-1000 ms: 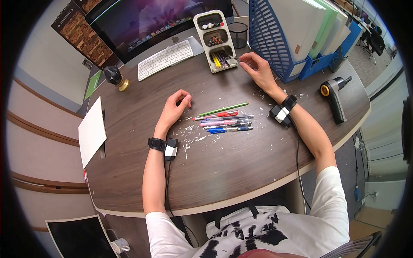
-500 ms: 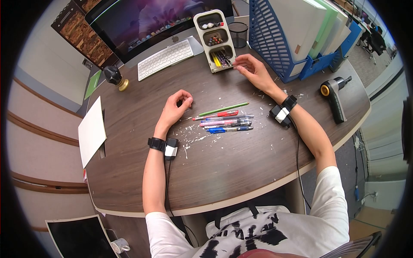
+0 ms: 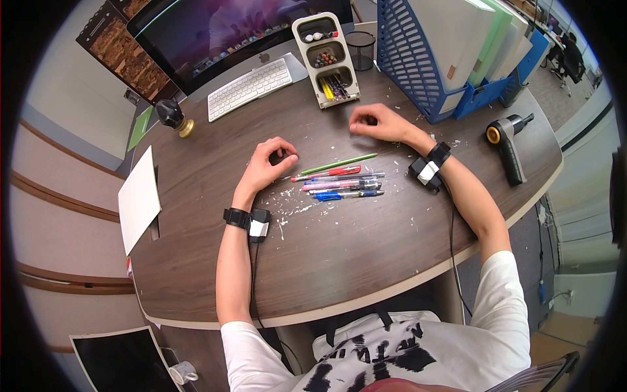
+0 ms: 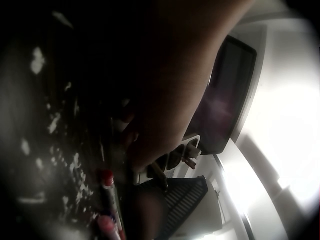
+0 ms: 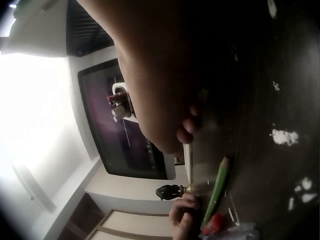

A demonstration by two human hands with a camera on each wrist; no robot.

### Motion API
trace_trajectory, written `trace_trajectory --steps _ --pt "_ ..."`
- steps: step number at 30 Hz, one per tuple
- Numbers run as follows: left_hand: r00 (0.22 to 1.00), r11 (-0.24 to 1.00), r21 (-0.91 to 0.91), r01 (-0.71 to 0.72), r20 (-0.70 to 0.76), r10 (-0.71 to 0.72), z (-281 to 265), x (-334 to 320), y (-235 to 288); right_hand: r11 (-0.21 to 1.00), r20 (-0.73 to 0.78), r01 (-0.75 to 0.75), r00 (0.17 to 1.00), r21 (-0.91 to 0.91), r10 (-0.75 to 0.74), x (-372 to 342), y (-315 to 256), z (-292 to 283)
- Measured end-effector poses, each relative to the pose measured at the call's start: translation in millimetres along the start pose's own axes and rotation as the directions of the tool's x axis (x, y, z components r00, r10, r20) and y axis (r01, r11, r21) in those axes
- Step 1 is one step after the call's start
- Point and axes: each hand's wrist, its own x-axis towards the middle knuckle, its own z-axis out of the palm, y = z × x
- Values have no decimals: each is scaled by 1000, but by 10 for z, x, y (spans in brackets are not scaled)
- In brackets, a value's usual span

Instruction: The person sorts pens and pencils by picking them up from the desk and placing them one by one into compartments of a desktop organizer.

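Observation:
In the head view my left hand rests on the desk beside the left ends of a row of pens, fingers loosely curled with nothing between them. My right hand is over the desk below the pen organizer, its fingers loosely bent and empty. Between the hands lie a green pencil, a red pen, a pink pen and a blue pen, roughly parallel. The organizer stands upright; its lowest compartment holds yellow and dark pens. In the right wrist view the fingertips are partly in shadow.
A white keyboard and a monitor stand at the back. Right of the organizer are a black mesh cup and a blue file rack. A hand-held power tool lies at right. White scraps litter the desk.
My right hand has drawn back from the organizer's lowest compartment toward the pens, its fingers now more bent. The left hand has shifted only slightly; the pens on the desk lie as before.

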Motion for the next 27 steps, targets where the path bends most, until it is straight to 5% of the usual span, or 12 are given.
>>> trace_trajectory --steps 3,7,13,23,27 --pt "997 993 92 -74 24 72 -12 -15 57 983 199 113 976 -145 -83 -11 -182 29" --pt "999 995 84 -54 12 53 7 -15 69 953 261 217 952 -212 -159 -9 -241 31" --pt "998 996 76 -54 -19 55 26 -4 34 974 247 98 968 -205 -45 -14 -214 65" --pt "998 994 82 -68 -1 68 15 -10 32 947 289 218 946 -238 -145 -22 -234 47" --pt "998 994 84 -65 2 65 13 -15 90 974 218 83 975 -209 -36 -15 -221 93"
